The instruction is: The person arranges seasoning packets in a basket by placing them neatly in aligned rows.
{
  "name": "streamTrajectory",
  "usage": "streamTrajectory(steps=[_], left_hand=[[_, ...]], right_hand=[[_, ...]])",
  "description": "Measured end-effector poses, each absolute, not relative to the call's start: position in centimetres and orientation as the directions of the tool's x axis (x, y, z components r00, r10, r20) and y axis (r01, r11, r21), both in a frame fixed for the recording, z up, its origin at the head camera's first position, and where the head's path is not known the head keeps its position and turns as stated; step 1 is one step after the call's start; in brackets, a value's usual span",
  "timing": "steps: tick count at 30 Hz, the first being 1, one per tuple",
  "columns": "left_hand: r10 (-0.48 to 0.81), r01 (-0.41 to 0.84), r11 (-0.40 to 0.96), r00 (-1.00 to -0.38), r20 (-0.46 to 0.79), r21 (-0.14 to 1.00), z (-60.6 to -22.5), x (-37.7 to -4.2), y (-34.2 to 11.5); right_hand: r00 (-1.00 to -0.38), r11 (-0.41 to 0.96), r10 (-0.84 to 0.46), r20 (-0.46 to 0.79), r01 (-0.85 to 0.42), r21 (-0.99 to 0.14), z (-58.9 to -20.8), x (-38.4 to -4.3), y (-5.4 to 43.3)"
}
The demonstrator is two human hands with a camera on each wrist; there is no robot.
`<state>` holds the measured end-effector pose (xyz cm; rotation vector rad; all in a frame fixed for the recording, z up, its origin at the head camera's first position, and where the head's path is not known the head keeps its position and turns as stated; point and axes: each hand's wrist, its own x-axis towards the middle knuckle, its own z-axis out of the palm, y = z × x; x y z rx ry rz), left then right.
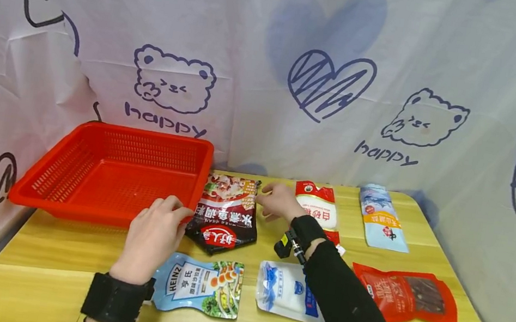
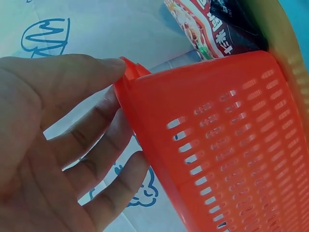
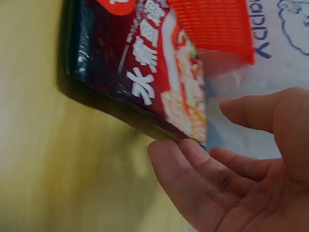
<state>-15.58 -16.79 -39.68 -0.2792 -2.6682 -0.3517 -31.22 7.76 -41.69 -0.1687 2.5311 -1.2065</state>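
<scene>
My left hand [image 1: 154, 237] pinches the near right corner of a red plastic basket [image 1: 34, 201]; in the left wrist view the thumb lies on the rim and the fingers are beneath it. Beside the basket lies a dark red seasoning pouch [image 1: 225, 214] with Chinese lettering. My right hand [image 1: 280, 202] is at that pouch's far right corner. In the right wrist view its thumb stands apart from its fingers [image 3: 166, 154], which are at the pouch's corner, and nothing is gripped between them.
A white and red sugar bag [image 1: 320, 208] lies right of my right hand, with a blue and orange pouch [image 1: 383, 220] farther right. Nearer are a light blue Heinz pouch [image 1: 201, 285], a white and blue bag [image 1: 286, 291] partly under my right sleeve, and a red packet [image 1: 404, 297].
</scene>
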Motion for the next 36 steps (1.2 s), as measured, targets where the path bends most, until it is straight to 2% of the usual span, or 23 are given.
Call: streamTrajectory(steps=[6,15,19,23,27,36], left_hand=[[0.125,0.239,0.948,-0.888,0.443,0.212,-39.9,-15.5,-16.6],[0.119,0.234,0.947,-0.892,0.436,0.220,-39.8,-15.5,-16.2],[0.116,0.229,0.948,-0.896,0.429,0.222,-39.8,-15.4,-16.1],[0.113,0.225,0.949,-0.897,0.428,0.221,-39.9,-15.3,-16.3],[0.114,0.228,0.949,-0.893,0.435,0.218,-40.0,-15.3,-16.5],[0.111,0.230,0.948,-0.888,0.447,0.220,-39.8,-15.5,-16.8]], right_hand=[[-0.927,0.663,-0.197,-0.320,0.114,-0.739,-43.1,-31.7,6.7],[-0.951,0.720,-0.163,-0.265,0.069,-0.690,-44.5,-32.4,6.0],[-0.949,0.704,-0.159,-0.271,0.083,-0.705,-44.9,-32.7,6.0],[-0.944,0.634,-0.168,-0.283,0.116,-0.764,-45.1,-32.8,5.7],[-0.951,0.553,-0.191,-0.244,0.101,-0.827,-44.9,-32.6,5.4],[-0.953,0.353,-0.214,-0.215,0.130,-0.927,-43.0,-32.3,5.0]])
